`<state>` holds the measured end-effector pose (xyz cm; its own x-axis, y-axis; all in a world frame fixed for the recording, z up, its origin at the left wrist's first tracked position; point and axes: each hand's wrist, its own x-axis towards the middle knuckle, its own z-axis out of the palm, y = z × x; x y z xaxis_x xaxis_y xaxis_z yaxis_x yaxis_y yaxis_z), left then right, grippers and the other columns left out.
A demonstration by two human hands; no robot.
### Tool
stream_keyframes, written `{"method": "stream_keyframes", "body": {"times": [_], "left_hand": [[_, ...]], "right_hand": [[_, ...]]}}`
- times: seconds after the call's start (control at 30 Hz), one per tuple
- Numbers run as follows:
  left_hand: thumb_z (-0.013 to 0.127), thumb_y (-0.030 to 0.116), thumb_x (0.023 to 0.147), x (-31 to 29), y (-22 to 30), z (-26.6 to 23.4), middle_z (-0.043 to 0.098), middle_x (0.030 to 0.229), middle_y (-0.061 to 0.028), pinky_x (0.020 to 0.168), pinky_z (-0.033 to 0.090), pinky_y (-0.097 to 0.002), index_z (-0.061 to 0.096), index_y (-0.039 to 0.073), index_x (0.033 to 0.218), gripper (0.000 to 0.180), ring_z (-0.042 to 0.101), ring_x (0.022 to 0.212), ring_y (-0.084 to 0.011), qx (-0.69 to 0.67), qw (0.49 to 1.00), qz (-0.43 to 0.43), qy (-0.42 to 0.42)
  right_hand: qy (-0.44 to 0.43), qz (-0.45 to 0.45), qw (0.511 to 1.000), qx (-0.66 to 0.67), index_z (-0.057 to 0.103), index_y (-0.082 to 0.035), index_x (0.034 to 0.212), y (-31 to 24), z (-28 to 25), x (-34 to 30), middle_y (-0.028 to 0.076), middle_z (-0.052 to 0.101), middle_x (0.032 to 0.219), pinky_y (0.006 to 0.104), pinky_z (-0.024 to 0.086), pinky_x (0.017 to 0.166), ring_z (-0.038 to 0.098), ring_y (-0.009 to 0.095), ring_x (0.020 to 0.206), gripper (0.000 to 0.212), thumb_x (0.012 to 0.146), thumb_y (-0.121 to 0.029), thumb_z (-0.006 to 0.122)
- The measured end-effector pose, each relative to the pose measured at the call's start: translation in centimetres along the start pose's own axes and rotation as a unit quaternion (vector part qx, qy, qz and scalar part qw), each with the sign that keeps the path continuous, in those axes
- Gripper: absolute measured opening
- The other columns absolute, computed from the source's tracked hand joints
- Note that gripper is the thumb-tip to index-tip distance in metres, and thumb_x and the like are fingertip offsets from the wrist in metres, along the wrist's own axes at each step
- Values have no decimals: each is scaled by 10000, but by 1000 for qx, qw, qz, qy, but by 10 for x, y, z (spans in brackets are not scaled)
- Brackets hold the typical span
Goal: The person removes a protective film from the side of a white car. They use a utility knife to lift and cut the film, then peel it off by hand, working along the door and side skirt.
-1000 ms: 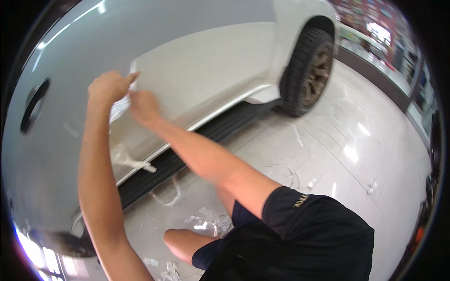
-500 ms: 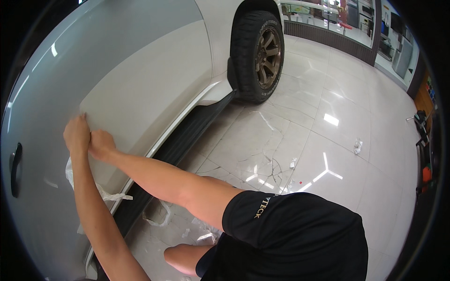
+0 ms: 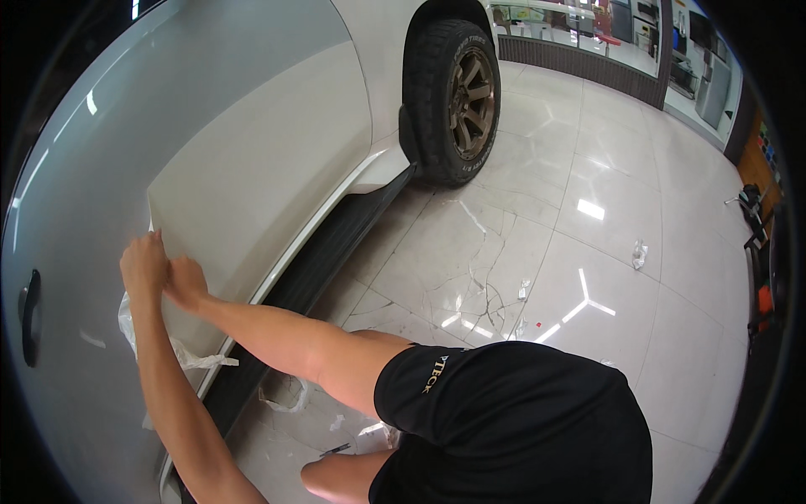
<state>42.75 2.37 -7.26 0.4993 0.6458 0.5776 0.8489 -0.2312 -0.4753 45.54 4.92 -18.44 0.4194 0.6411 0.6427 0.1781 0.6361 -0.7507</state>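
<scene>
Both my hands are closed, side by side, against the side of a car. My left hand (image 3: pixel 144 267) pinches at the corner of a pale cream area (image 3: pixel 269 151) on the grey door (image 3: pixel 80 244). Pressed close beside it, my right hand (image 3: pixel 186 284) is curled with its fingertips turned inward. What they grip is too thin or hidden to make out. Below my hands, crumpled whitish film (image 3: pixel 197 357) hangs along the door's lower part and passes behind my left forearm. A black door handle (image 3: pixel 30 319) is left of my hands.
A black running board (image 3: pixel 336 244) runs under the door toward a wheel with a bronze rim (image 3: pixel 472 102). On the cracked, glossy floor tiles (image 3: pixel 504 244) lie clear scraps (image 3: pixel 640 254), a loop of whitish film (image 3: pixel 287 396) and a slim dark object (image 3: pixel 336 451) near my knee.
Both my hands have moved down the door, keeping close together, and more of the cream area's left edge shows above them. The view has shifted slightly; the slim object by my knee now shows.
</scene>
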Motion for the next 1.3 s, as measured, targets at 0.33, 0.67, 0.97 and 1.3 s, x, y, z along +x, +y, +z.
{"method": "stream_keyframes", "body": {"times": [0.33,0.67,0.97,1.3], "left_hand": [[488,287,1050,-8,0,8,701,811,-219,704,544,-523,708,27,855,392,694,784,-427,-20,999,-1,49],[504,253,1034,-14,4,7,701,770,-190,677,540,-515,694,38,867,332,691,735,-416,-11,997,-13,76],[509,236,1031,-16,-7,12,701,781,-189,666,530,-514,664,37,877,296,688,741,-408,4,997,51,60],[527,210,1028,-22,-12,23,685,781,-176,634,505,-509,603,32,848,264,671,708,-395,3,994,96,55]], "right_hand": [[-324,173,930,-27,737,-15,858,-23,-117,107,141,694,694,396,538,520,697,278,599,349,893,-336,605],[-227,125,957,-130,750,-21,813,-85,-89,119,125,743,757,355,582,611,729,252,627,480,967,-463,646],[-130,6,970,-205,756,-13,863,-44,-75,99,194,735,935,462,551,803,710,363,892,343,972,-308,617],[-88,30,985,-143,721,27,779,-42,-89,73,224,711,832,504,537,767,686,412,809,423,1026,-275,558]]}}
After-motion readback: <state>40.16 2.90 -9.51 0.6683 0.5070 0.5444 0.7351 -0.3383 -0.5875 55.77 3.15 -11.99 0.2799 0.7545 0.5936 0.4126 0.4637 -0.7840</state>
